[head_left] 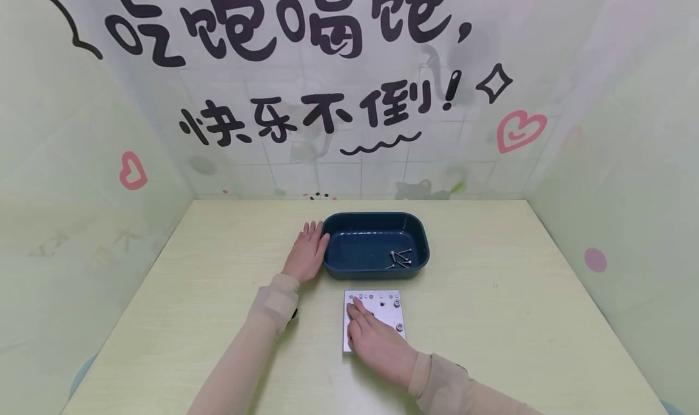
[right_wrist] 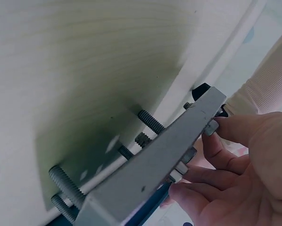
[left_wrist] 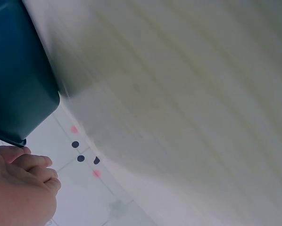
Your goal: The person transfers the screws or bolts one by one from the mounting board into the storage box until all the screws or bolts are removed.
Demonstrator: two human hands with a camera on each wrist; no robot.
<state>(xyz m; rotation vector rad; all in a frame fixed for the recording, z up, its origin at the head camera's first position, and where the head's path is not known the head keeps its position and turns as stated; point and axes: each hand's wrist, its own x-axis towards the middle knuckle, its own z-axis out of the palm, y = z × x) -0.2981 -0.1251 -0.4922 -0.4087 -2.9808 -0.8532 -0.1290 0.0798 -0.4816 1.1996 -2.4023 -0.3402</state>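
Head view: the metal plate [head_left: 389,319] sits just on the near side of the blue bin [head_left: 377,275], which holds loose screws [head_left: 400,258]. The left hand [head_left: 307,254] lies at the bin's left, fingers together.

Left wrist: those fingers meet its rim.

Right wrist: the right hand's [right_wrist: 240,174] fingers pinch a bolt head [right_wrist: 211,127], seemingly turning it; next calls for more twisting, plate steady.

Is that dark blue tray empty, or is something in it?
Not empty: the dark blue tray holds several metal screws, lying loose toward its near right corner; the rest of its floor looks bare.
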